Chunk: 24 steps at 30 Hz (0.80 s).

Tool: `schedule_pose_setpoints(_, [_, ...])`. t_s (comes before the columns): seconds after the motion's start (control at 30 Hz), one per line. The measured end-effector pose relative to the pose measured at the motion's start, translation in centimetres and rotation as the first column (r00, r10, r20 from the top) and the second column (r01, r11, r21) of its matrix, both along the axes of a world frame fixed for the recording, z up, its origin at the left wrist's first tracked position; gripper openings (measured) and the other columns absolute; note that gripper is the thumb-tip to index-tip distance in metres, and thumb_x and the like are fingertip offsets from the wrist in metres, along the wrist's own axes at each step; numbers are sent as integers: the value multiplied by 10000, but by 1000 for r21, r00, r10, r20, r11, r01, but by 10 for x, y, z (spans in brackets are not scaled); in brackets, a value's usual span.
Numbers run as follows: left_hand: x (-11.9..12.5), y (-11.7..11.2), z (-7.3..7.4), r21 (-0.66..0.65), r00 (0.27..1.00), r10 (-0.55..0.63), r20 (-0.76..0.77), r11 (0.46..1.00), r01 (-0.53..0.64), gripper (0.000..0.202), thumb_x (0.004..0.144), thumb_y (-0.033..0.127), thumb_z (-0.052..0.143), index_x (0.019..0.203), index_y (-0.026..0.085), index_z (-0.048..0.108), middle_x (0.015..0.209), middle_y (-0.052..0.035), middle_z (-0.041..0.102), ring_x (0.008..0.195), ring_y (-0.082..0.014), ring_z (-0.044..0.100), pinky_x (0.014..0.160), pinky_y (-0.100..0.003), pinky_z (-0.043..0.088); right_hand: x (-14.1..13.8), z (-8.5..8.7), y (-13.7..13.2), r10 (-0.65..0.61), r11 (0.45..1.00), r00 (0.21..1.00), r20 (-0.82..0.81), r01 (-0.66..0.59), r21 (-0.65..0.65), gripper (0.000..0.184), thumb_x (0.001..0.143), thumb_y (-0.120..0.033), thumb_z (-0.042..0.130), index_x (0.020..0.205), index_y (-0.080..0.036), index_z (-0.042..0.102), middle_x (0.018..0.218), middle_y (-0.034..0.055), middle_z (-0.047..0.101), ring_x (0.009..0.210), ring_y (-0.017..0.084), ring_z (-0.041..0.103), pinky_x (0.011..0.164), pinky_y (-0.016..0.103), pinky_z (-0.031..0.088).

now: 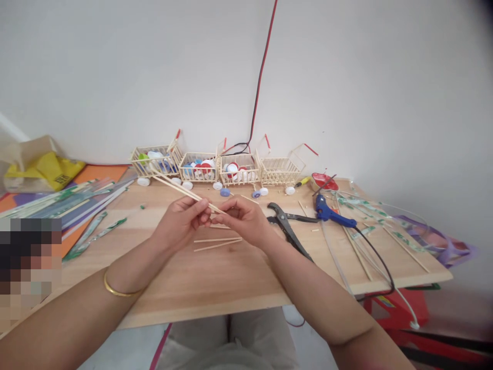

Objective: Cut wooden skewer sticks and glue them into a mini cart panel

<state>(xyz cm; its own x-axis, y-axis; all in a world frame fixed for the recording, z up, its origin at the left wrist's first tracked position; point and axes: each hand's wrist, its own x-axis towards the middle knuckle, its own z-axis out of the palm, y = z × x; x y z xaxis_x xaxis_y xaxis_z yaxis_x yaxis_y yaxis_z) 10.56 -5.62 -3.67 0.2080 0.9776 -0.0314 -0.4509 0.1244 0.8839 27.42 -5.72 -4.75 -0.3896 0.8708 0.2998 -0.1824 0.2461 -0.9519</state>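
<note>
A pair of pale wooden chopsticks [181, 188] slants up and to the left above the table. My left hand [183, 220] is closed around them near their lower part. At their lower right end, my right hand [246, 221] pinches them between thumb and fingers. Thin wooden sticks [215, 243] lie on the table just below my hands. Black-handled pliers [285, 220] rest right of my right hand, partly hidden by my forearm. Behind stand several small stick-built carts on bottle-cap wheels, including one with coloured caps inside [199, 168] and another, rightmost cart [280, 171].
A blue glue gun [333, 211] with a black cord lies on the right, near a red dish [324, 181] and a yellow cutter [303, 181]. Wrapped chopsticks [88, 198] and a yellow bag [50, 172] cover the left side. Green-printed wrappers [365, 206] are scattered at right.
</note>
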Motion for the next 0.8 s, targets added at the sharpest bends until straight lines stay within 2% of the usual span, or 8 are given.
schedule_pose_setpoints(0.1, [-6,5,4,-25,998,50,23,998,-49,146,690,203,687,651,118,574,530,30,515,445,-34,410,424,-159,377,8,4,1,108,992,992,67,-112,50,362,695,-255,713,1031,-206,590,963,34,647,880,162,653,815,329,529])
schedule_pose_setpoints(0.2, [-12,10,6,-34,999,37,20,999,-36,193,700,197,672,613,126,516,504,51,464,417,-21,368,393,-144,333,16,8,2,140,988,986,94,-146,58,351,746,-252,667,1085,-224,581,926,25,636,867,157,653,781,319,541])
schedule_pose_setpoints(0.37, [-8,7,4,-28,999,18,-32,999,-19,224,710,226,668,633,139,477,513,57,469,406,-23,360,387,-153,353,14,9,1,172,982,977,123,-180,55,277,765,-278,648,1032,-213,617,872,16,642,801,143,654,782,323,542])
schedule_pose_setpoints(0.53, [-6,4,0,-48,998,-38,-44,998,36,186,710,235,673,692,138,516,533,43,536,405,-37,407,402,-177,401,10,5,0,131,990,988,85,-134,36,148,757,-250,661,897,-204,639,832,6,642,771,136,658,753,304,544])
schedule_pose_setpoints(0.63, [-5,2,-1,-25,997,-54,-50,998,53,180,698,244,687,712,136,544,554,36,557,417,-42,428,415,-187,418,9,4,-1,123,992,991,49,-124,29,144,736,-265,683,852,-192,638,824,11,651,756,144,662,740,321,553])
schedule_pose_setpoints(0.8, [0,-6,-1,0,983,-166,-78,986,167,201,701,277,687,656,127,560,513,36,512,431,-50,428,411,-186,416,8,5,-1,240,971,971,-7,-240,-17,177,750,-305,672,858,-183,601,875,35,680,811,169,672,788,377,545])
